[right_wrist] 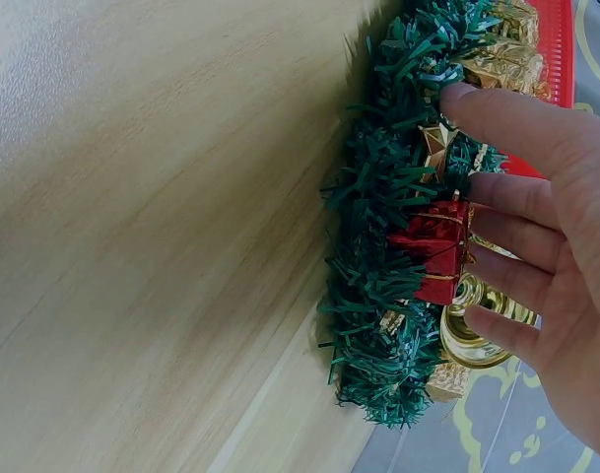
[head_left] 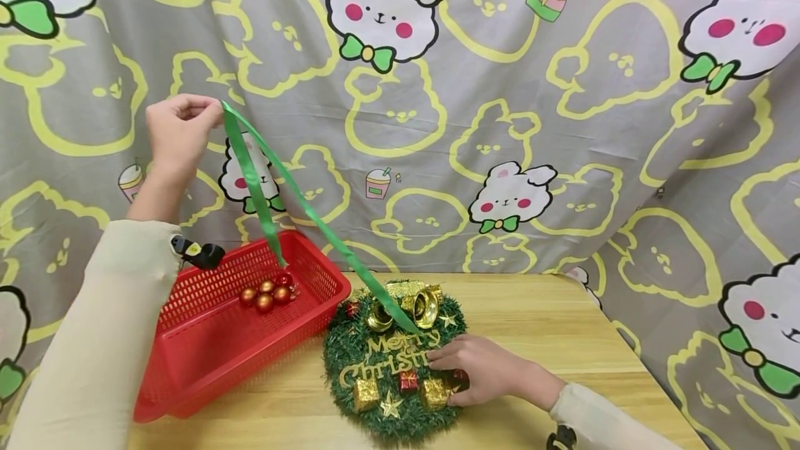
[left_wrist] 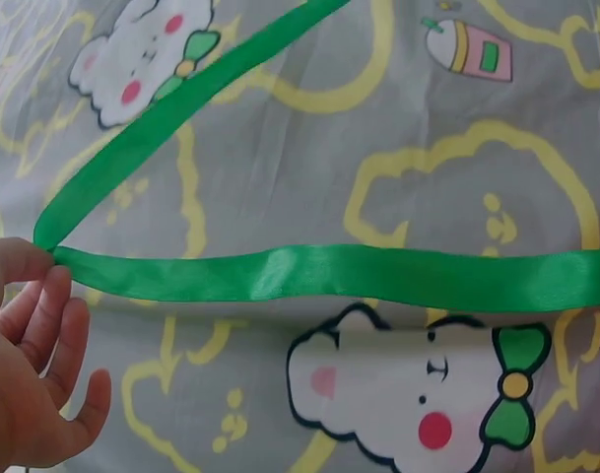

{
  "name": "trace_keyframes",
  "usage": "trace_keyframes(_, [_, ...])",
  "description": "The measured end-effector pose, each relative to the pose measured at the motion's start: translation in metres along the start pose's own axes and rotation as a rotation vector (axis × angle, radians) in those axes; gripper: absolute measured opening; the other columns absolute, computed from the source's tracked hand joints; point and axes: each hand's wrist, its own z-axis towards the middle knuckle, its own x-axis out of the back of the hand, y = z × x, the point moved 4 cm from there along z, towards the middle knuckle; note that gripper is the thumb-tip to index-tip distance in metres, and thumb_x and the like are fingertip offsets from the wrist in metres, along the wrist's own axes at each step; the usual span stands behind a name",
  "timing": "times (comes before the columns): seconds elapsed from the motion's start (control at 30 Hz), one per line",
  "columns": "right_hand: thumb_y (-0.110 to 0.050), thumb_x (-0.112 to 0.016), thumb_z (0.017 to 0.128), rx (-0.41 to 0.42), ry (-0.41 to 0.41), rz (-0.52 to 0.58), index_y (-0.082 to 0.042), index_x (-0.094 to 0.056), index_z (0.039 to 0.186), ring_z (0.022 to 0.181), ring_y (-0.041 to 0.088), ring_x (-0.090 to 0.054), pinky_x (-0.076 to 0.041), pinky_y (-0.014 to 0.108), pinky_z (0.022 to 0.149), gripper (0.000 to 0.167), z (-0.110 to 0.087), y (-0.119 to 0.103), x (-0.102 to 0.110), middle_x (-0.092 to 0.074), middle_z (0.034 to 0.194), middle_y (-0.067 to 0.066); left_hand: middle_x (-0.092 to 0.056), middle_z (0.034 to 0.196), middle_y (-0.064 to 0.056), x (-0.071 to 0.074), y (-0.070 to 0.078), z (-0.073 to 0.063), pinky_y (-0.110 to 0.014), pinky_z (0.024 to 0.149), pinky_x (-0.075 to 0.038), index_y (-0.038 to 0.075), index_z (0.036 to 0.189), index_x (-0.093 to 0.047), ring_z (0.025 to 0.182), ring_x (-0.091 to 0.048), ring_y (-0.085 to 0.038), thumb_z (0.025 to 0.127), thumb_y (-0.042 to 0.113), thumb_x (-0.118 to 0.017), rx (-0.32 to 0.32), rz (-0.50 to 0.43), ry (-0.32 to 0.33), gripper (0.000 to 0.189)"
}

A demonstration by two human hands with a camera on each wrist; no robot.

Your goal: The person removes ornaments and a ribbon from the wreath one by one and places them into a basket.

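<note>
High above a red basket, my left hand (head_left: 182, 132) pinches a long green ribbon (head_left: 306, 210) between thumb and fingertips. From the pinch the ribbon falls in two strands. One hangs into the basket; the other slants to the bells on a green tinsel wreath (head_left: 400, 423) lying on the table. Gold "Merry Christmas" lettering, gold bells (head_left: 422, 305), stars and small gift boxes decorate the wreath. My right hand (head_left: 486, 371) rests with extended fingers over its right side, beside a red gift box (right_wrist: 439, 251) and a gold star (right_wrist: 437, 148).
The red basket (head_left: 250, 360) stands left of the wreath, close to its edge, with several red-gold balls (head_left: 265, 302) inside. Under both is a wooden table (head_left: 525, 311). A grey patterned curtain (head_left: 412, 117) hangs behind the table and along its right side.
</note>
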Motion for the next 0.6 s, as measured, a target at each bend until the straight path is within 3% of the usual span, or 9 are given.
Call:
trace_keyframes(0.27, [-0.048,-0.075,0.087,-0.003,0.006,0.007,-0.013,-0.070,0.130,0.118,0.019,-0.068,-0.055,0.040,0.098,0.055,-0.001,0.001,-0.001,-0.068,0.135,0.003,-0.070,0.064,0.013,0.023,-0.016,0.011,-0.012,0.070,-0.050,0.017,0.077,-0.078,0.059,-0.064,-0.001,0.089,0.006,-0.068,0.123,-0.208,-0.007,0.019])
trace_keyframes(0.47, [-0.048,-0.075,0.088,0.000,0.012,0.013,-0.013,-0.070,0.129,0.118,0.019,-0.067,-0.055,0.040,0.098,0.055,-0.001,0.001,-0.001,-0.068,0.135,0.004,-0.069,0.058,0.008,0.043,-0.030,0.019,-0.013,0.055,-0.045,0.015,0.070,-0.078,0.053,-0.065,-0.002,0.089,0.004,-0.065,0.244,-0.347,0.055,0.025])
trace_keyframes(0.6, [-0.049,-0.073,0.089,0.007,0.016,0.020,-0.013,-0.070,0.130,0.118,0.019,-0.067,-0.055,0.040,0.097,0.054,0.000,0.000,0.000,-0.068,0.135,0.004,-0.069,0.057,0.004,0.054,-0.030,0.024,-0.016,0.051,-0.043,0.012,0.070,-0.078,0.051,-0.065,-0.005,0.088,0.002,-0.066,0.315,-0.409,0.103,0.024])
